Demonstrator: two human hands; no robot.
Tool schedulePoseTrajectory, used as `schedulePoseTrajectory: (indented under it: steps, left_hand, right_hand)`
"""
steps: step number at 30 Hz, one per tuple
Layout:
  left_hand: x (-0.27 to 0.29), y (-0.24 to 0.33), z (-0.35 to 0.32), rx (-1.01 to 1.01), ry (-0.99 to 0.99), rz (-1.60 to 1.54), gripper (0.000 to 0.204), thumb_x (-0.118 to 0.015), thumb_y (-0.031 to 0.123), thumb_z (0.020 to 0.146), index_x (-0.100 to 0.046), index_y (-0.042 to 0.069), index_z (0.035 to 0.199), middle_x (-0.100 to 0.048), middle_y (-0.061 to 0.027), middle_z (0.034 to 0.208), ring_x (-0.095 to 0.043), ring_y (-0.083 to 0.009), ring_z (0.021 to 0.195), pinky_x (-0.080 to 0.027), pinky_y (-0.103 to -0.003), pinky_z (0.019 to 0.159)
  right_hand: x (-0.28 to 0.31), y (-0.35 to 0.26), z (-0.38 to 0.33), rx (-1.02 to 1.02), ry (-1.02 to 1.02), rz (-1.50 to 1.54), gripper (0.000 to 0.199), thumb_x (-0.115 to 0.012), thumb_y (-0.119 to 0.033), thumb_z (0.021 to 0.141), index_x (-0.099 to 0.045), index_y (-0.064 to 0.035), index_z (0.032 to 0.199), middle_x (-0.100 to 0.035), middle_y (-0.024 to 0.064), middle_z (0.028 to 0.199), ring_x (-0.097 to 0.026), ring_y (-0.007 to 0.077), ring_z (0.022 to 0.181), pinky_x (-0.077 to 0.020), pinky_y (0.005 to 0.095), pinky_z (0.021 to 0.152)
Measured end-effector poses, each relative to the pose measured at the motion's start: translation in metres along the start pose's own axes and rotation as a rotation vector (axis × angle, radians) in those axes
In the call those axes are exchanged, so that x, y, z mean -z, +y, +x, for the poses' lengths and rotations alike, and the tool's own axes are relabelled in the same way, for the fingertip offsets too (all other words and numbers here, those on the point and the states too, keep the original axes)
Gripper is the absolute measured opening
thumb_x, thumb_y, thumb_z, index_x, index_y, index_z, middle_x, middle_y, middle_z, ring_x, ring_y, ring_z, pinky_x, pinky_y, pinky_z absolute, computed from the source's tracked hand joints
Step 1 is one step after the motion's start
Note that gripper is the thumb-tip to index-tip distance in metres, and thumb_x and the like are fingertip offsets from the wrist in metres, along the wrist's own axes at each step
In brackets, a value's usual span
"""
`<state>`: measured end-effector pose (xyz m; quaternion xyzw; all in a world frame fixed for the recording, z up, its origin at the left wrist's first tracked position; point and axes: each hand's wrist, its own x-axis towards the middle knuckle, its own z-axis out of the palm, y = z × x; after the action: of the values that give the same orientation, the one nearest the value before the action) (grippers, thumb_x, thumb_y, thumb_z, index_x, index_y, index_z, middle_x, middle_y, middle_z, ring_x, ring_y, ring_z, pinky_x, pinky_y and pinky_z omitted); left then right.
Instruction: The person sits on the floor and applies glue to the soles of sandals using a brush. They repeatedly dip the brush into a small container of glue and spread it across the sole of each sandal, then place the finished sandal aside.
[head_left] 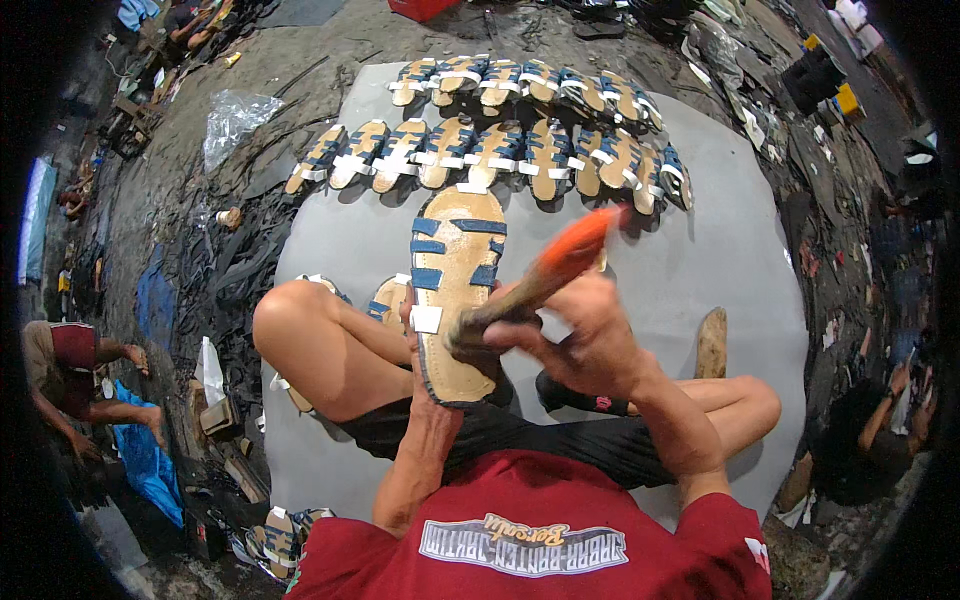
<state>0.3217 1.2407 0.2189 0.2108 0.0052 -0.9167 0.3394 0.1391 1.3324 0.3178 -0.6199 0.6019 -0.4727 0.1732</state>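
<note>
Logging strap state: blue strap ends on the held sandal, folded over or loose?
Folded over: the strap ends lie across the tan face of the sandal.

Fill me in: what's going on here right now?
A person sits cross-legged on a grey sheet. The left hand holds a blue-strapped sandal, its tan face turned up. The right hand grips an orange-handled brush, its end over the sandal's narrower part; blur hides whether it touches. Shiny patches show on the tan face. Beyond, two rows of similar sandals lie on the sheet.
</note>
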Motion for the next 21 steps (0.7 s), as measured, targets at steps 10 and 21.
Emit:
schedulePoseTrajectory:
  steps: [10,21]
  left_hand:
    - [0.010,0.012,-0.018,0.089,-0.375,-0.114,0.076,-0.043,0.064,0.108,-0.038,0.008,0.158,-0.041,-0.0198,0.159,-0.051,-0.0386,0.137,-0.047,-0.056,0.116]
    - [0.004,0.015,-0.021,-0.237,0.014,0.548,0.065,-0.051,0.058,0.106,-0.053,0.007,0.147,-0.069,-0.0161,0.131,-0.071,-0.0276,0.112,-0.062,-0.043,0.094]
  right_hand:
    - [0.023,-0.011,0.024,0.010,0.026,-0.017,0.020,-0.080,-0.022,0.094,-0.078,-0.0060,0.106,-0.075,0.0101,0.095,-0.067,0.0282,0.091,-0.0489,0.0395,0.089]
    - [0.019,-0.016,0.036,0.054,0.026,0.069,0.021,-0.076,-0.025,0.097,-0.072,-0.0043,0.098,-0.066,0.0116,0.084,-0.059,0.0257,0.078,-0.0384,0.0381,0.085]
